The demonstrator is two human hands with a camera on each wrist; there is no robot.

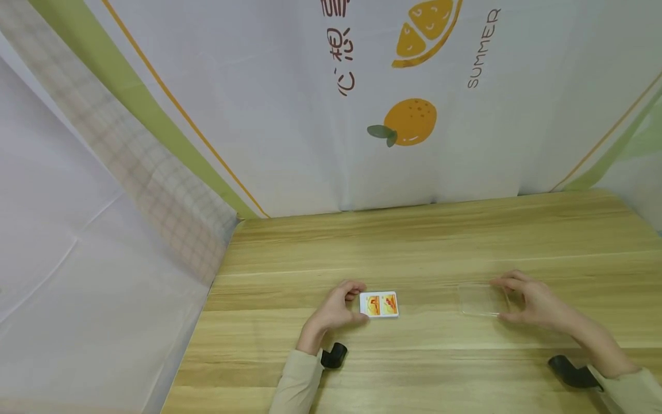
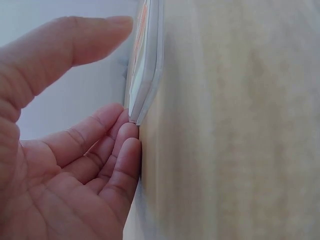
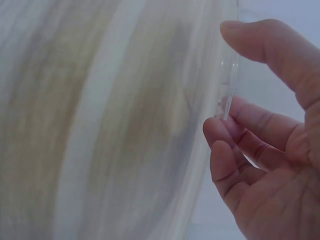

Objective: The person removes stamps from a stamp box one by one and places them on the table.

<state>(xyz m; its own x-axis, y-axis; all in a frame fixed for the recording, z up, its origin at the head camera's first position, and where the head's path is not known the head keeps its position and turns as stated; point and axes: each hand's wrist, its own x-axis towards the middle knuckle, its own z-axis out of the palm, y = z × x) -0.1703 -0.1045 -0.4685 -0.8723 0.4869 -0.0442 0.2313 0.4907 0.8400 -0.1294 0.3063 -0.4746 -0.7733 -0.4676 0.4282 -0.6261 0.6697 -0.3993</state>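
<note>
A small white-edged stack of cards (image 1: 379,304) with orange and yellow pictures on top lies flat on the wooden table. The left hand (image 1: 338,307) holds its left end, thumb at the near corner and fingers at the far one; the left wrist view has the fingertips against the end of the stack (image 2: 149,65). Farther right, a clear, shallow rectangular lid or tray (image 1: 478,299) is held at its right end between thumb and fingers of the right hand (image 1: 535,305). Its thin transparent edge (image 3: 227,90) shows in the right wrist view.
The wood-grain table (image 1: 414,247) ends at a hanging white cloth (image 1: 289,115) printed with oranges and lettering. Another pale cloth hangs on the left. Black wrist-mounted pieces sit beside the left wrist (image 1: 334,356) and the right wrist (image 1: 573,374).
</note>
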